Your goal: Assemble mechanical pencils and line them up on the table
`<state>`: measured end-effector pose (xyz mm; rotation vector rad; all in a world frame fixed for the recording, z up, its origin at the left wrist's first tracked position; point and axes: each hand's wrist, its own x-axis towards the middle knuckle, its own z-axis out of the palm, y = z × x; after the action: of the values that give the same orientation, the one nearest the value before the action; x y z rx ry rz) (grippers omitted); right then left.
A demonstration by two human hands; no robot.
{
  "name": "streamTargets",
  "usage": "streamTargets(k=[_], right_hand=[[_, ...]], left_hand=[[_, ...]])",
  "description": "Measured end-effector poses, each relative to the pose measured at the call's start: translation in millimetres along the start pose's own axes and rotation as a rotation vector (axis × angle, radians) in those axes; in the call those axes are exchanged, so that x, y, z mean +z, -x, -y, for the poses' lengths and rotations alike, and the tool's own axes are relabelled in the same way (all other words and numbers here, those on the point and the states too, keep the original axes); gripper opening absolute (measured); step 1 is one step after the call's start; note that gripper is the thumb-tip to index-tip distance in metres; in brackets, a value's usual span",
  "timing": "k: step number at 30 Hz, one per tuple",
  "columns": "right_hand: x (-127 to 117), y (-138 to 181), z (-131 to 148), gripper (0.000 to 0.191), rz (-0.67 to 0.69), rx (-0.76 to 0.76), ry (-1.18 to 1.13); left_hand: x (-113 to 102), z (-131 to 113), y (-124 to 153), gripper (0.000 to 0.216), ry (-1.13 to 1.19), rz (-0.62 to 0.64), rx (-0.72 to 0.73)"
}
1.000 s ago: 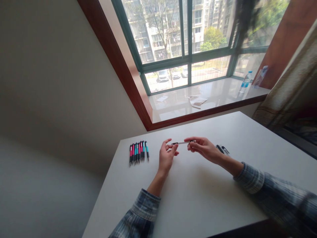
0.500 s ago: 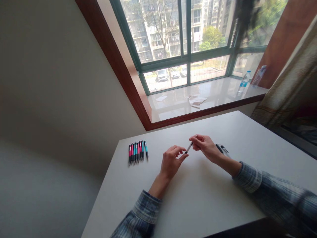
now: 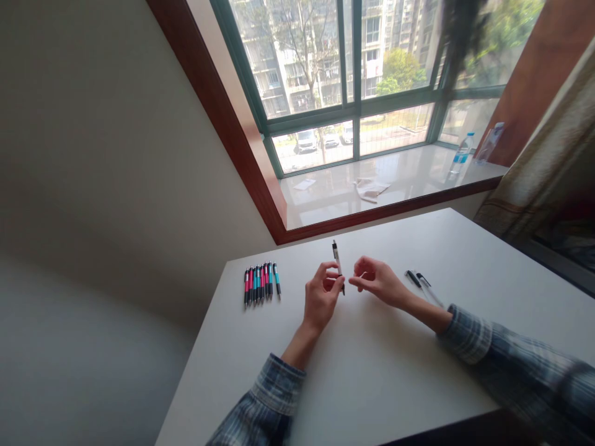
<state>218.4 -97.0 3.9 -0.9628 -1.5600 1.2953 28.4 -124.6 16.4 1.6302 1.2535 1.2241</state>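
Between the thumb and fingers of my left hand (image 3: 321, 297) is a white and black pen (image 3: 337, 255), held nearly upright above the white table. Its clip end points up and its black tip end shows below my fingers. My right hand (image 3: 377, 282) is just to the right of the pen, apart from it. The right fingers are curled, with a gap to the outstretched thumb, and nothing shows in them. Beyond my right wrist lie a short black piece (image 3: 412, 279) and a pale pen with a black clip (image 3: 428, 288).
Several pink and blue pens (image 3: 261, 285) lie in a row on the left of the white table (image 3: 372, 371). Behind the table is a window sill (image 3: 325, 201) with a crumpled cloth (image 3: 370, 189) and a water bottle (image 3: 462, 153). A curtain (image 3: 534, 148) hangs at right.
The pen has swung from a slant between both hands to nearly upright in my left hand. My right hand has let go of it. The pale pen beyond my right wrist shows more fully.
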Motion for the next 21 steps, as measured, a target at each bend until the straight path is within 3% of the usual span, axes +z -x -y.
streamTargets(k=[3,7,13,15,18,21], right_hand=[[9.3,7.4,-1.3,0.032,0.033,-0.037,0.159],[17.8,11.5,-3.0,0.032,-0.027,-0.067,0.241],[20.1,7.9,-1.9,0.025,-0.071,-0.092,0.283],[19.8,4.3,-2.0,0.021,-0.095,-0.088,0.282],[23.4,-7.3,0.1,0.018,-0.124,-0.052,0.309],[40.1,-25.4,7.6,0.012,-0.037,0.002,0.373]], left_hand=[[-0.3,3.2,-2.4,0.039,0.168,-0.022,-0.1],[2.5,7.3,-1.8,0.052,0.258,-0.019,-0.159],[2.3,3.8,-0.6,0.051,0.276,-0.069,-0.163],[0.2,-0.8,0.8,0.04,0.216,-0.179,-0.112],[-2.6,-9.1,6.1,0.025,-0.026,-0.333,0.085],[-3.2,-16.9,13.0,0.038,-0.227,-0.291,0.33]])
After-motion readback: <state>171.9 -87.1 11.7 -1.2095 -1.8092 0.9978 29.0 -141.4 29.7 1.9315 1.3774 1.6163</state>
